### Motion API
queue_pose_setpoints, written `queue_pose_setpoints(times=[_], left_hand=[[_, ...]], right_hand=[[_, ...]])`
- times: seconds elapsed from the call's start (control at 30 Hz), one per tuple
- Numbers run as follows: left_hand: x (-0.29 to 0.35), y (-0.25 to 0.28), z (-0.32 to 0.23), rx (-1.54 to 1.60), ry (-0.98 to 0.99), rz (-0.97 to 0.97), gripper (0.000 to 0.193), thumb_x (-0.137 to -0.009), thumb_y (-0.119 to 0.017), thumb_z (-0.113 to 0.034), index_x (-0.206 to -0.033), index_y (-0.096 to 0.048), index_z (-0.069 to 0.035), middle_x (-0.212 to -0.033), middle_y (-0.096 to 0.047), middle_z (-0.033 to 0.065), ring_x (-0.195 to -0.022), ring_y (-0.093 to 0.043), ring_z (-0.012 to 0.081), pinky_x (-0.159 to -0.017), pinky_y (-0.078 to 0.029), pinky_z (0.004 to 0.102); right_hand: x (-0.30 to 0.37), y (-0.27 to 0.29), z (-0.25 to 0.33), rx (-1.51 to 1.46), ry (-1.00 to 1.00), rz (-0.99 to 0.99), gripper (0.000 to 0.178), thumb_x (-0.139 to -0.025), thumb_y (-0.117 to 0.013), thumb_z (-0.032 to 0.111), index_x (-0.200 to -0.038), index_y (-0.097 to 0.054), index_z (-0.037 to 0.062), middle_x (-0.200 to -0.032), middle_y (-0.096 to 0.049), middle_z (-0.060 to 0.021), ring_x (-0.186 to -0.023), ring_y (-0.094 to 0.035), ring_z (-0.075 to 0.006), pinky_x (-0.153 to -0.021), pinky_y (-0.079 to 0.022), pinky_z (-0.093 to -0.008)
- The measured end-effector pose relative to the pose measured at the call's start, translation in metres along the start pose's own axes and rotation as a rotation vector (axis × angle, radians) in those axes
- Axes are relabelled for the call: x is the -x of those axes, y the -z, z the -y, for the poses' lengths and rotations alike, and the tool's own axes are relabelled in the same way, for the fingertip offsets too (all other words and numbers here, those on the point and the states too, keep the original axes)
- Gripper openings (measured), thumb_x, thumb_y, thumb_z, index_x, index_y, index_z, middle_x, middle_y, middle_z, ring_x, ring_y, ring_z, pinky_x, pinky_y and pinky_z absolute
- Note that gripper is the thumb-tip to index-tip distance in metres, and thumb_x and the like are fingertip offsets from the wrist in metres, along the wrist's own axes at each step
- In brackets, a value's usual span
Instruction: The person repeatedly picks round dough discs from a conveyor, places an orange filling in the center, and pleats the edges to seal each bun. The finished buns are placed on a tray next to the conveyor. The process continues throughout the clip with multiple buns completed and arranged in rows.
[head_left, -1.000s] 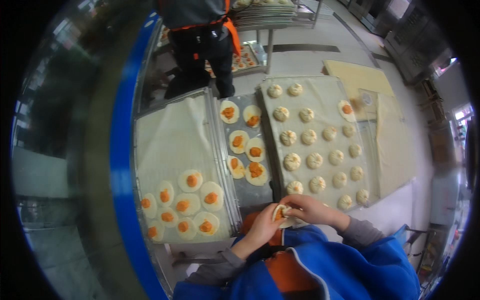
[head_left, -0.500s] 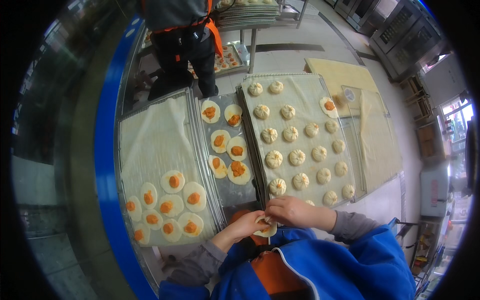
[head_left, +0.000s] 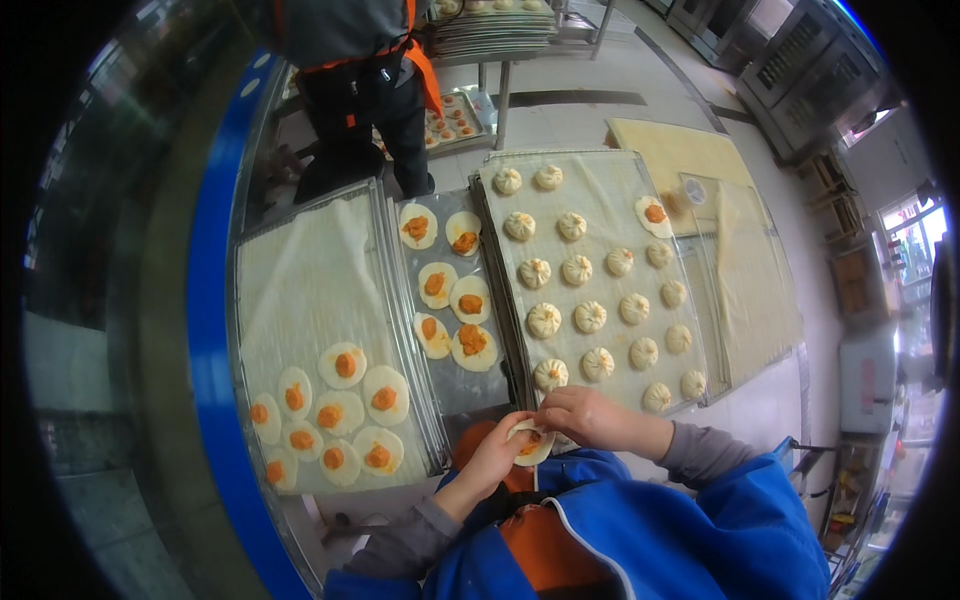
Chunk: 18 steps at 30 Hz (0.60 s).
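A round dough wrapper [head_left: 541,452] with orange filling in its middle is held close to my body, just past the near edge of the trays. My left hand [head_left: 493,452] cradles it from the left, thumb at its rim. The fingers of my right hand [head_left: 588,416] pinch the wrapper's upper right edge, where the dough is gathered; the fingertips are partly hidden. Beyond my right hand, rows of pleated buns [head_left: 590,316] sit on a cloth-lined tray [head_left: 612,190]. One open filled wrapper [head_left: 655,215] lies near that tray's far right corner.
Several filled wrappers [head_left: 340,411] lie on the left cloth-lined tray [head_left: 312,255]. More filled wrappers [head_left: 472,300] rest on a dark surface [head_left: 455,392] between the trays. A co-worker [head_left: 352,95] stands at the far left, near a rack of stacked trays [head_left: 492,32]. Ovens [head_left: 815,75] stand far right.
My hands have shifted slightly, still holding the same wrapper at its rim. The wrapper is tilted a bit more, with more of its filling showing. The buns on the tray have not moved.
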<state>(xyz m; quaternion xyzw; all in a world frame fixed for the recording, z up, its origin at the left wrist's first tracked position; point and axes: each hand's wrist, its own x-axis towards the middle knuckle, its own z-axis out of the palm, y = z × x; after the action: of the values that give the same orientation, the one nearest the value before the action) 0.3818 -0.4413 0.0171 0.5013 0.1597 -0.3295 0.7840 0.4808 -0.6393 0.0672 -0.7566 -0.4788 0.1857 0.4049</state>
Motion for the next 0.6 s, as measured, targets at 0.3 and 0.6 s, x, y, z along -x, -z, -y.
queue_pose_setpoints(times=[0.3, 0.6], left_hand=[[0.000, 0.009, -0.007, -0.473, -0.012, 0.094, 0.035, -0.104, -0.048, -0.011, -0.136, -0.054, 0.000, -0.121, -0.066, 0.0173, -0.111, -0.066, 0.0236, -0.097, -0.051, 0.0343], [0.002, 0.010, -0.015, 0.197, 0.023, 0.057, 0.044, -0.109, -0.043, -0.011, -0.151, -0.037, 0.001, -0.145, -0.049, 0.0122, -0.131, -0.051, 0.0187, -0.111, -0.042, 0.0314]], right_hand=[[-0.006, 0.004, 0.009, 0.029, 0.029, 0.103, 0.022, -0.087, -0.067, 0.009, -0.107, -0.063, 0.0006, -0.099, -0.061, -0.0174, -0.091, -0.063, -0.0376, -0.081, -0.053, -0.0449], [-0.008, 0.002, 0.000, -0.057, -0.123, 0.046, 0.021, -0.089, -0.068, 0.009, -0.108, -0.063, 0.0013, -0.098, -0.061, -0.0179, -0.094, -0.063, -0.0376, -0.082, -0.052, -0.0445]])
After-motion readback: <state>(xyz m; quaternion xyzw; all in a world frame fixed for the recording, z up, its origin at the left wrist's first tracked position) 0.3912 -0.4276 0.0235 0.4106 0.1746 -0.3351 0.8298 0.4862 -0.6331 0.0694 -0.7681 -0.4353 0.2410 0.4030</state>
